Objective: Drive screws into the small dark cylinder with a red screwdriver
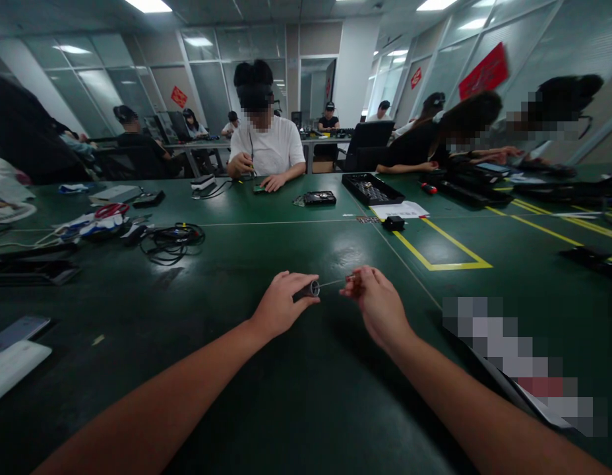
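The left hand (279, 305) grips a dark tube (303, 292), and just beside its open end the right hand (382, 309) pinches a small piece (351, 280), with a thin strand (330, 284) between, which seems to need steady alignment.

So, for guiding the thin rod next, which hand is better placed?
Probably the right hand: its fingers are at the outer end of the thin rod, while the left hand is busy holding the dark tube.

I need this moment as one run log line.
left hand: holds dark cylinder | right hand: holds small item, too blurred to name | thin strand: between them | black cables: farther left
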### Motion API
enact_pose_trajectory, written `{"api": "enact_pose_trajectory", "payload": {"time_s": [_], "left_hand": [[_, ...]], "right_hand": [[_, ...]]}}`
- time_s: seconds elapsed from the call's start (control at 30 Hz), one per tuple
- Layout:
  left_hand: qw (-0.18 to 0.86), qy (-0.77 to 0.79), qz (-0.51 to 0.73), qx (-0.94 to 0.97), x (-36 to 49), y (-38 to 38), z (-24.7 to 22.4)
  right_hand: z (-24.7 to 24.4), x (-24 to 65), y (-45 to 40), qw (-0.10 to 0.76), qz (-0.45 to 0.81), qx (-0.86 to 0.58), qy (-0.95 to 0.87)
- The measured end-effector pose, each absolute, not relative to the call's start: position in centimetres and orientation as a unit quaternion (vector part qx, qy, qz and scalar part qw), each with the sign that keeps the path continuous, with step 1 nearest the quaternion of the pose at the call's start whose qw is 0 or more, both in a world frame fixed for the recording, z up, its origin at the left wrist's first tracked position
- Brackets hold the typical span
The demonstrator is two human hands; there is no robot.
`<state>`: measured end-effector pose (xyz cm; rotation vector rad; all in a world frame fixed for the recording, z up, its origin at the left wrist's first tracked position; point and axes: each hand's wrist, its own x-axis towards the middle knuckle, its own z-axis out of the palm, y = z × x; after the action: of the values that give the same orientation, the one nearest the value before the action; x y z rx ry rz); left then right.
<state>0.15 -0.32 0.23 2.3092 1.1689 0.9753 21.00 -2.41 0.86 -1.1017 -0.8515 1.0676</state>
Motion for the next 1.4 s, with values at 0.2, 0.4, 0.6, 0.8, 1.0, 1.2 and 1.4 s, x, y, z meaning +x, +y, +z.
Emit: {"api": "enact_pose_trajectory", "payload": {"time_s": [0.2, 0.4, 0.6, 0.8, 1.0, 1.2, 1.4], "left_hand": [[0.182, 0.442, 0.33, 0.814, -0.7, 0.4, 0.0], [0.192, 0.436, 0.329, 0.815, -0.6, -0.1, 0.2], [0.195, 0.436, 0.334, 0.813, -0.1, -0.5, 0.5], [0.194, 0.434, 0.332, 0.815, -0.2, -0.4, 0.2], [0.19, 0.425, 0.329, 0.821, -0.2, -0.1, 0.0], [0.188, 0.433, 0.337, 0.814, 0.0, -0.2, 0.2], [0.191, 0.428, 0.335, 0.817, -0.1, -0.1, -0.1]], "right_hand": [[0.3, 21.9, -1.4, 0.654, 0.512, -0.466, -0.306], [0.6, 20.9, -2.2, 0.65, 0.443, -0.469, -0.401], [0.7, 20.6, -2.5, 0.631, 0.412, -0.485, -0.444], [1.2, 20.8, -3.1, 0.613, 0.391, -0.483, -0.488], [1.6, 21.1, -3.4, 0.607, 0.348, -0.513, -0.498], [1.8, 21.0, -3.4, 0.597, 0.345, -0.521, -0.503], [1.6, 21.2, -3.2, 0.589, 0.312, -0.535, -0.519]]}}
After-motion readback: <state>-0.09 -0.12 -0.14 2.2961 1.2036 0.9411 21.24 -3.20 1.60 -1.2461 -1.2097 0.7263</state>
